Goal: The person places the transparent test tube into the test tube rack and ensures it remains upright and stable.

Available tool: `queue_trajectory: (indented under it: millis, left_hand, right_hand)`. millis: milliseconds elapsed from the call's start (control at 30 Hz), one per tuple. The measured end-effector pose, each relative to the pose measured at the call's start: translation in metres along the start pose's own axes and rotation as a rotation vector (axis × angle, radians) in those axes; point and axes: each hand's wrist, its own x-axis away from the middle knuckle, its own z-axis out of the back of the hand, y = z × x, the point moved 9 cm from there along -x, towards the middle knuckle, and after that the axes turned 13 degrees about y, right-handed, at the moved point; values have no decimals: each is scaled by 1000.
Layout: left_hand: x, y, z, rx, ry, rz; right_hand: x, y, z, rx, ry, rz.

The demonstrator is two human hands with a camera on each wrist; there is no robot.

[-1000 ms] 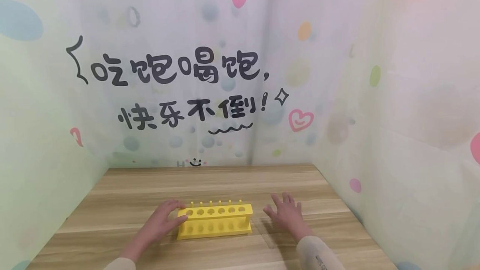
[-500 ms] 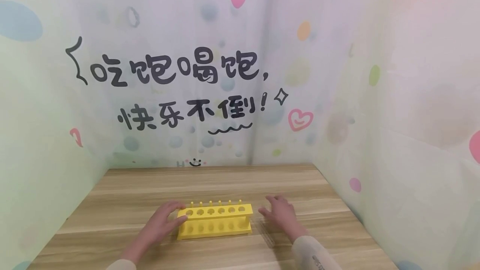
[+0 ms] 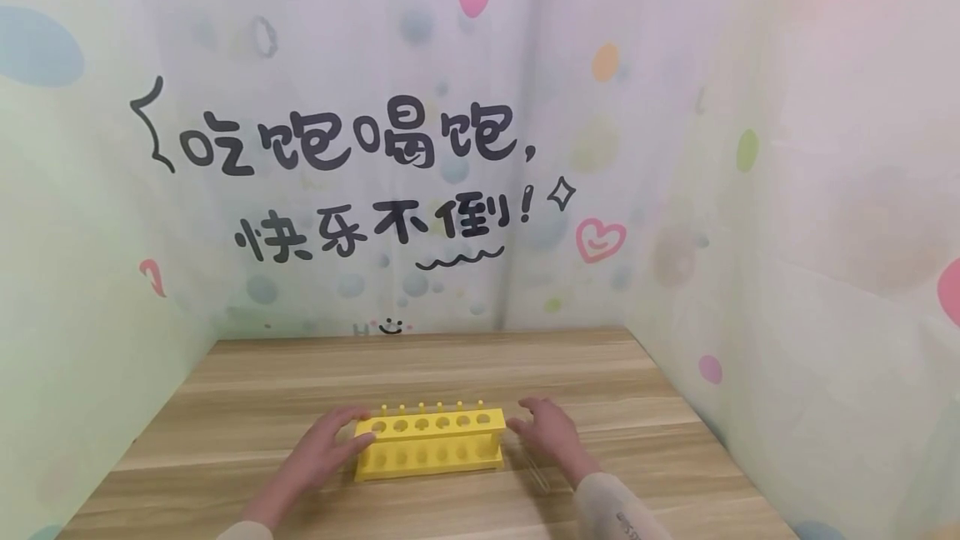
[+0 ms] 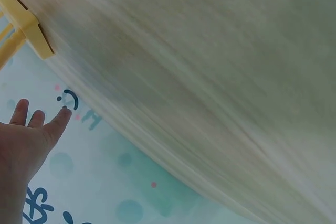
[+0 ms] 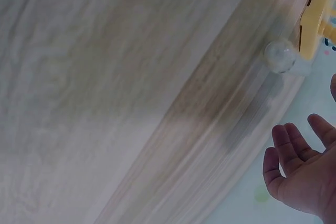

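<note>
Left hand (image 3: 318, 448) touches yellow rack (image 3: 429, 442); right hand (image 3: 547, 433) open just beside it

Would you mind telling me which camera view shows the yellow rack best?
The head view: the whole yellow rack shows there, with its row of holes, between the two hands. The left wrist view catches only a corner of it at the frame's edge, the right wrist view only one end.

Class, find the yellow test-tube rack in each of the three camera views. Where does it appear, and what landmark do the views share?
Head: yellow rack low centre, between both hands.
Left wrist: only a corner of it, at the upper left edge.
Right wrist: one end, at the upper right edge.
Shared landmark: the wooden table.
</note>
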Motion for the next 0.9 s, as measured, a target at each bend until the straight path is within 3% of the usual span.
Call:
queue_trajectory:
  millis: [500, 900]
  left_hand:
    - [1, -5, -2, 12, -12, 53]
    - [1, -3, -2, 4, -12, 55]
  right_hand:
    - [4, -7, -15, -9, -36, -14]
    - [5, -6, -19, 23, -44, -39]
